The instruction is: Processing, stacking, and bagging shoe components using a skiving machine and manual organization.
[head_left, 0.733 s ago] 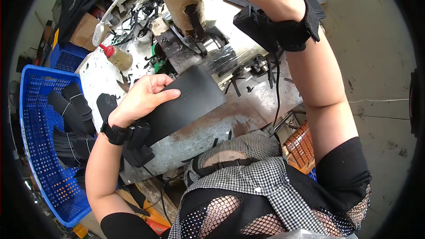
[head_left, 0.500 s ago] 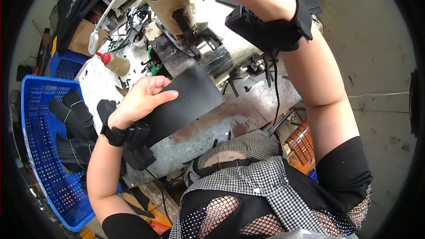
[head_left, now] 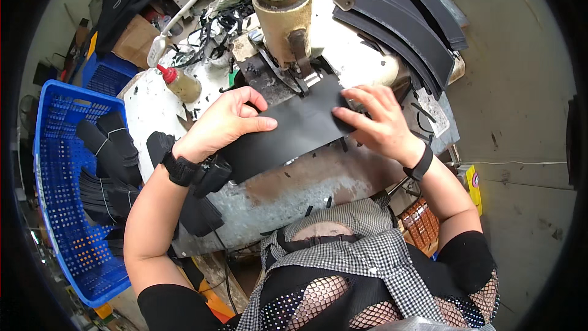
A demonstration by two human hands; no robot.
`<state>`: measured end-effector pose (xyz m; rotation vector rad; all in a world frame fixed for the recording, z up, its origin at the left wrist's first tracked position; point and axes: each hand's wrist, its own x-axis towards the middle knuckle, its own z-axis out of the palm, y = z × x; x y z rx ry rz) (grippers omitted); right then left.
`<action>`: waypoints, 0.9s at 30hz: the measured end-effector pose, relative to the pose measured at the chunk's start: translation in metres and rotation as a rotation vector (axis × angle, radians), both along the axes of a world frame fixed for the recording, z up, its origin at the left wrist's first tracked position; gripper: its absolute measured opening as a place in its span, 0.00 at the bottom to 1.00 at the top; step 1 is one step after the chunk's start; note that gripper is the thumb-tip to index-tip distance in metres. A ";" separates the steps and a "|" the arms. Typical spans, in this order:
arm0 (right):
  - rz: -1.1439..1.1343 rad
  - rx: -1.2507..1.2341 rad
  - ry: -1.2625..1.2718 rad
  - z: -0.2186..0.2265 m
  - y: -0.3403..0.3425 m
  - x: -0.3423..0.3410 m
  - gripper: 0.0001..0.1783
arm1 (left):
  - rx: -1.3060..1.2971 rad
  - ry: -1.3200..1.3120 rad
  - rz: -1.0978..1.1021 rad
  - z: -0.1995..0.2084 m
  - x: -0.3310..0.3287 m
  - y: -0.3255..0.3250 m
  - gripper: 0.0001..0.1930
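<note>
A flat black sheet of material [head_left: 288,132] lies on the worn metal table [head_left: 306,187] under the head of a beige sewing machine [head_left: 285,15]. My left hand [head_left: 223,122] presses down on the sheet's left part, fingers spread over it. Over on the sheet's right edge rests my right hand [head_left: 376,119], its fingertips close to the machine's foot. Both wrists wear black bands.
A blue plastic crate [head_left: 55,208] with rolled black pieces stands at the left. A stack of curved black cut pieces [head_left: 404,21] lies at the back right. A small bottle with a red cap [head_left: 180,83] stands behind my left hand. Black scraps litter the table.
My right hand has come down from the machine's top onto the sheet's right edge. The sheet has moved up to the machine's foot, and the view has shifted.
</note>
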<state>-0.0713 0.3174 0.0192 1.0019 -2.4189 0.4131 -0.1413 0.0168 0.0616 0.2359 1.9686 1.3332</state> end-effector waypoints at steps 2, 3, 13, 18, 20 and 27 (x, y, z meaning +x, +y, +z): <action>-0.029 -0.114 0.067 0.006 0.010 -0.008 0.22 | 0.044 -0.016 -0.014 0.002 -0.001 0.002 0.13; -0.051 -0.110 0.114 0.012 0.019 -0.014 0.21 | 0.022 -0.042 -0.007 0.007 -0.002 0.006 0.14; -0.492 -0.249 -0.247 0.102 0.150 -0.023 0.08 | 0.097 -0.138 -0.021 0.007 0.014 0.008 0.07; -0.606 -0.801 -0.722 0.075 0.194 -0.041 0.09 | 0.191 -0.178 -0.216 0.005 0.033 0.066 0.08; -0.591 -0.918 -0.754 0.062 0.193 -0.048 0.08 | 0.300 -0.147 -0.273 0.001 0.038 0.095 0.08; -0.770 -0.908 -0.516 0.023 0.174 -0.074 0.11 | 0.384 -0.138 -0.276 -0.017 0.036 0.157 0.10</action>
